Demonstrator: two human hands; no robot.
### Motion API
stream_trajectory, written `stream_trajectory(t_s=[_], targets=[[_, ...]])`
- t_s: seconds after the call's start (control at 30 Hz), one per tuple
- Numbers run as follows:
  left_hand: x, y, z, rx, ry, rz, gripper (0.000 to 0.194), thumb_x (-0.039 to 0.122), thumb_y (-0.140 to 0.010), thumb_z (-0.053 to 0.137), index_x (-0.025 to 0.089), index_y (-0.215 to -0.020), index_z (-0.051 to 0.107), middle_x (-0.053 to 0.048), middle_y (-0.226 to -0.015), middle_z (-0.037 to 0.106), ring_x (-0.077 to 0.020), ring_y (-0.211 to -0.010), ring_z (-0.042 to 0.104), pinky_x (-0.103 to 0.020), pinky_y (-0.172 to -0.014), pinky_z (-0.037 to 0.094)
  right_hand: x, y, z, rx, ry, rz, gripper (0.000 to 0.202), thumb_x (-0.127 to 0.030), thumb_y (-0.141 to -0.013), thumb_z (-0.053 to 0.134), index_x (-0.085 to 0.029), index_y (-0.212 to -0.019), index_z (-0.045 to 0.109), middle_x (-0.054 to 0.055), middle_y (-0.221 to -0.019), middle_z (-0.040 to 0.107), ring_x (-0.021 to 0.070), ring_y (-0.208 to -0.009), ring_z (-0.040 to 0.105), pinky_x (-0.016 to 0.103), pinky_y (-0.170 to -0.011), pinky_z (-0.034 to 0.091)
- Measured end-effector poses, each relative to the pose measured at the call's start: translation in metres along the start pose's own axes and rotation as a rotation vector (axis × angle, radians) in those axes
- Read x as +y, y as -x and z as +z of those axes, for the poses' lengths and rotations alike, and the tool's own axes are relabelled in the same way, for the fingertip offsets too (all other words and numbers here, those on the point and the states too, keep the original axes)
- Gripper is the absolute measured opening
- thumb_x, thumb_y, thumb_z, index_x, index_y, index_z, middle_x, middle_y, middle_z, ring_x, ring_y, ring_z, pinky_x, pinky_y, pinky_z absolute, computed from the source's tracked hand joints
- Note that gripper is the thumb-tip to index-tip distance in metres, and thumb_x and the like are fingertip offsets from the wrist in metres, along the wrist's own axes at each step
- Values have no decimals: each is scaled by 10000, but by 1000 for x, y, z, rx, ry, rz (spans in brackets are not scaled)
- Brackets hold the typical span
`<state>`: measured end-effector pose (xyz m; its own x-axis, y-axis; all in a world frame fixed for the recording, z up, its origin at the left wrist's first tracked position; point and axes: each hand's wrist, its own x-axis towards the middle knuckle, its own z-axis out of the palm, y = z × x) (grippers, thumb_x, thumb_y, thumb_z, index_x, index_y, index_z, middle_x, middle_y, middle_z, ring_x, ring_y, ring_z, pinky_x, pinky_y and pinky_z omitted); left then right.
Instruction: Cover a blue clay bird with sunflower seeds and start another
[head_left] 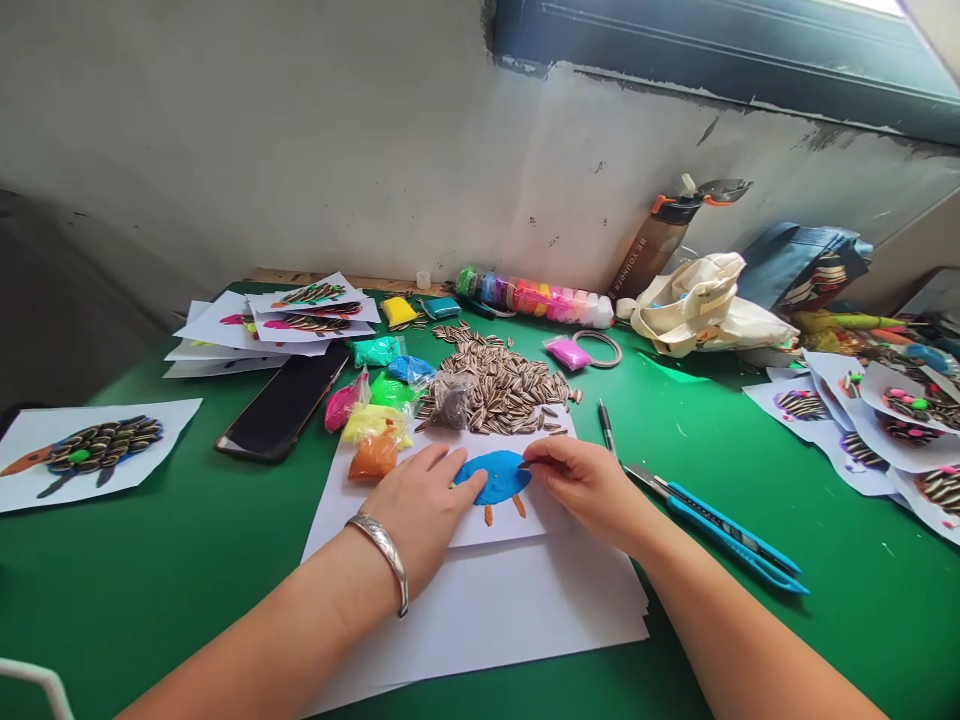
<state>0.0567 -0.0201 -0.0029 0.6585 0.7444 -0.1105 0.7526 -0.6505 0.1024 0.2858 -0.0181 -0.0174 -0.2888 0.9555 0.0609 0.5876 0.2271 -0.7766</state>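
Observation:
A flat blue clay oval [491, 476] with two short orange clay legs [520, 506] is stuck on a sheet of white paper [427, 530]. My left hand [424, 500] lies open over the paper's left part, its fingertips touching the left side of the oval. At the oval's right edge, my right hand [585, 485] pinches a sunflower seed [526, 465], mostly hidden by the fingers. Just behind the paper spreads a heap of striped sunflower seeds [502, 380]. Bagged orange clay [373, 455] sits beside my left hand's fingers.
A blue utility knife [727, 530] and a pen [605, 425] lie right of the paper. To the left are a phone [285, 405] and stacked seed pictures [277, 325]. Further back stand a clay row [540, 298], a bottle [651, 245] and a cloth bag [705, 300].

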Motion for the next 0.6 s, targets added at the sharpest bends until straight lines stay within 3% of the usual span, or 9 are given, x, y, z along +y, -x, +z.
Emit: stream_trajectory(t_s=[0.23,0.43,0.6], targets=[[-2,-2,-2,-3,10,11,468,27,-811,423,141,-1249,540,-136,-1251,563,-287,-1126,483,-406,-918,450,0,0,0,6,2,1,189,-138,-836,489,-214,-901,650,8,-854,671,147,-779,604,248,-686,466],[-1,-2,-1,5,10,-13,514,23,-821,397,181,-1300,498,-109,-1254,567,-276,-1128,483,-400,-908,466,-1,1,0,3,-7,18,190,-137,-838,490,-214,-901,652,6,-855,671,146,-783,603,244,-693,465],[3,-2,-3,-50,-15,-30,512,67,-827,435,226,-1310,492,-125,-1337,503,-331,-1207,436,-470,-918,468,-1,0,-1,-9,-25,17,199,-128,-838,488,-220,-907,650,-6,-860,667,136,-781,594,236,-695,458]])
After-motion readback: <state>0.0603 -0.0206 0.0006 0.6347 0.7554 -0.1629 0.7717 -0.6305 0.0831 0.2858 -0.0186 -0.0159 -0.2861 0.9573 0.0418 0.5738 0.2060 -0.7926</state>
